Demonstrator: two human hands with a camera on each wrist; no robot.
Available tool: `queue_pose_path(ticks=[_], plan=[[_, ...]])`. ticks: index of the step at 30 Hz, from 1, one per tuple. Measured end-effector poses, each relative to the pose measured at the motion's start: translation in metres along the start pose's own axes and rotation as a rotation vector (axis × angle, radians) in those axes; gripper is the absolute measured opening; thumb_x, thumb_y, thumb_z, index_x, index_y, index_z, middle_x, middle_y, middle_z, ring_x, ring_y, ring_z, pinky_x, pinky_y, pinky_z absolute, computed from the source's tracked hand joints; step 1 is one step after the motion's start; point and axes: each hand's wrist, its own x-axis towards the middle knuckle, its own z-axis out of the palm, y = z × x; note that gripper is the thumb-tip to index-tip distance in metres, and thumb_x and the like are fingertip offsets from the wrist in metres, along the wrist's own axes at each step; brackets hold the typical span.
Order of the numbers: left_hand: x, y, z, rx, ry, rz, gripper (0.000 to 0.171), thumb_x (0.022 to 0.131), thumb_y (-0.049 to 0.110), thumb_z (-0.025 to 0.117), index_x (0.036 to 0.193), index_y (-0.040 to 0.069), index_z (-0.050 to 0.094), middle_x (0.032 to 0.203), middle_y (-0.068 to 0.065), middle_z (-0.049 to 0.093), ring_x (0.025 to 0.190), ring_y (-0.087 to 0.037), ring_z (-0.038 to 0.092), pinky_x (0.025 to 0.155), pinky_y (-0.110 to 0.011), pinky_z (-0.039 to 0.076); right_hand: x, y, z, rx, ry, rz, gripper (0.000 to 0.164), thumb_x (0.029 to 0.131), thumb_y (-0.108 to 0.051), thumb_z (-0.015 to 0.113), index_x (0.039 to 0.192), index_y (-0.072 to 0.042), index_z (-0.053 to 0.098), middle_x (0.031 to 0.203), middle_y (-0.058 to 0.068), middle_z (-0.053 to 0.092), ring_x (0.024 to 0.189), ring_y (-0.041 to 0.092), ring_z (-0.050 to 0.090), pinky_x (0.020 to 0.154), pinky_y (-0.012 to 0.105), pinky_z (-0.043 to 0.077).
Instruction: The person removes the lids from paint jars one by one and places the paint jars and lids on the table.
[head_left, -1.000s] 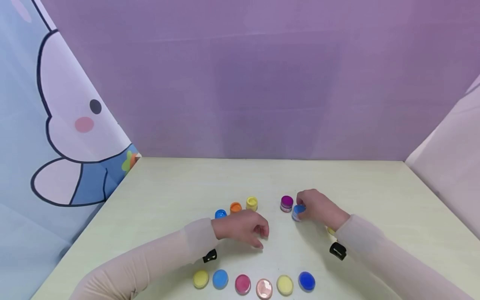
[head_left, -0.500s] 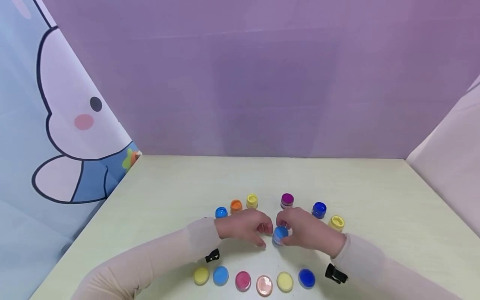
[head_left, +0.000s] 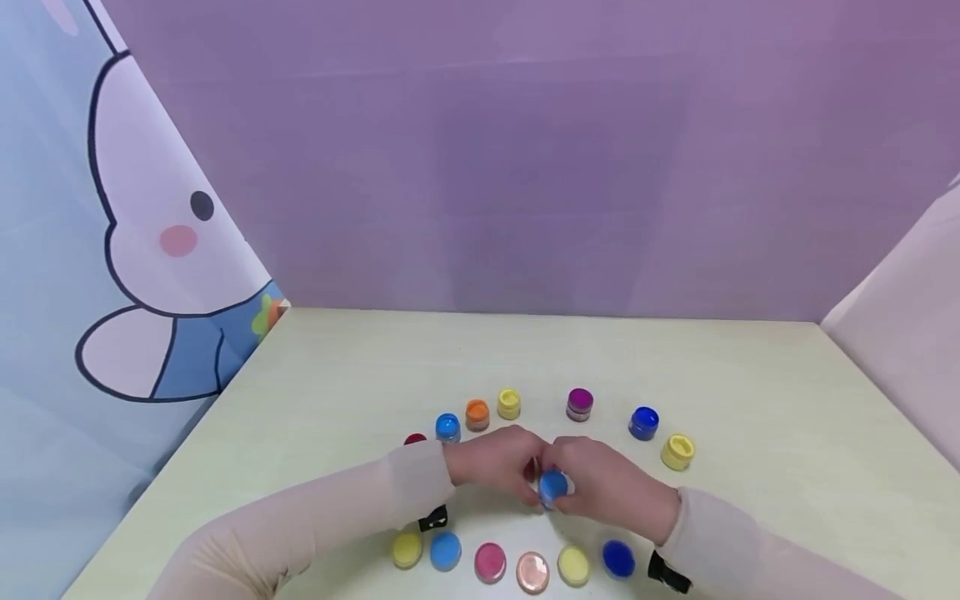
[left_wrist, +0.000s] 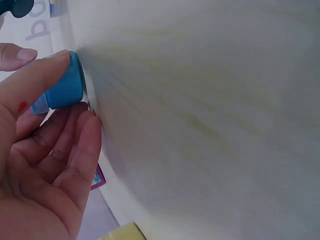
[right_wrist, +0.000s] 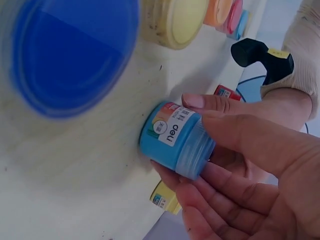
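A light blue paint jar (head_left: 553, 485) is between my two hands at the middle of the table. In the right wrist view the jar (right_wrist: 165, 135) lies sideways to the camera, its label facing out and its translucent lid towards my right palm. My right hand (head_left: 611, 483) pinches the lid end between thumb and fingers. From the other side my left hand (head_left: 491, 462) holds the jar's body, thumb on one side and fingers on the other. In the left wrist view the jar (left_wrist: 67, 90) is partly hidden behind the left thumb.
Behind my hands stand jars: red (head_left: 415, 438), blue (head_left: 447, 427), orange (head_left: 477, 415), yellow (head_left: 508, 404), purple (head_left: 580, 404), dark blue (head_left: 643, 423) and another yellow (head_left: 678, 452). A row of round lidded pots, including a pink one (head_left: 491, 562), runs along the front.
My right hand has brought the light blue jar from beside the purple jar towards me and left, to my left hand. The left hand, unburdened earlier, now holds it too.
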Motion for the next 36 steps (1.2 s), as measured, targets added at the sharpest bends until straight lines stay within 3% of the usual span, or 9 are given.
queue_pose_path(ticks=[9, 15, 24, 31, 36], plan=[[0.003, 0.002, 0.003, -0.009, 0.015, 0.007, 0.032, 0.068, 0.02, 0.079, 0.097, 0.017, 0.064, 0.075, 0.012, 0.056, 0.069, -0.004, 0.048, 0.065, -0.016, 0.042, -0.004, 0.001, 0.001, -0.022, 0.025, -0.075, 0.02, 0.071, -0.008, 0.074, 0.082, -0.016, 0.061, 0.076, -0.013, 0.053, 0.067, 0.004, 0.047, 0.066, 0.022, 0.044], [0.005, -0.001, 0.003, 0.016, 0.008, -0.001, 0.036, 0.068, 0.022, 0.079, 0.1, 0.017, 0.063, 0.075, 0.013, 0.056, 0.067, -0.003, 0.048, 0.063, -0.016, 0.042, -0.004, 0.0, 0.004, -0.166, 0.016, -0.124, 0.018, 0.072, -0.009, 0.073, 0.087, -0.014, 0.063, 0.079, -0.009, 0.056, 0.068, 0.002, 0.047, 0.064, 0.018, 0.045], [0.004, 0.0, 0.003, 0.005, -0.008, -0.017, 0.03, 0.068, 0.019, 0.079, 0.092, 0.018, 0.061, 0.073, 0.011, 0.056, 0.065, -0.003, 0.048, 0.06, -0.017, 0.042, -0.007, 0.002, 0.007, -0.436, 0.03, -0.298, 0.035, 0.069, 0.003, 0.071, 0.102, -0.005, 0.061, 0.089, 0.001, 0.056, 0.079, 0.005, 0.05, 0.066, 0.011, 0.042], [0.007, -0.004, 0.001, 0.007, -0.018, 0.022, 0.027, 0.068, 0.018, 0.079, 0.088, 0.019, 0.061, 0.072, 0.013, 0.057, 0.064, -0.002, 0.05, 0.06, -0.017, 0.043, -0.009, 0.011, 0.01, -0.528, 0.073, -0.41, 0.042, 0.067, 0.006, 0.07, 0.107, -0.004, 0.059, 0.096, 0.003, 0.055, 0.088, 0.008, 0.051, 0.072, 0.011, 0.041], [0.01, -0.006, 0.001, 0.035, -0.028, 0.031, 0.028, 0.067, 0.018, 0.08, 0.087, 0.019, 0.061, 0.073, 0.014, 0.056, 0.064, -0.002, 0.049, 0.06, -0.016, 0.043, -0.008, 0.017, 0.011, -0.532, 0.094, -0.479, 0.044, 0.066, 0.007, 0.069, 0.107, -0.006, 0.059, 0.1, 0.003, 0.055, 0.093, 0.008, 0.053, 0.078, 0.012, 0.04]])
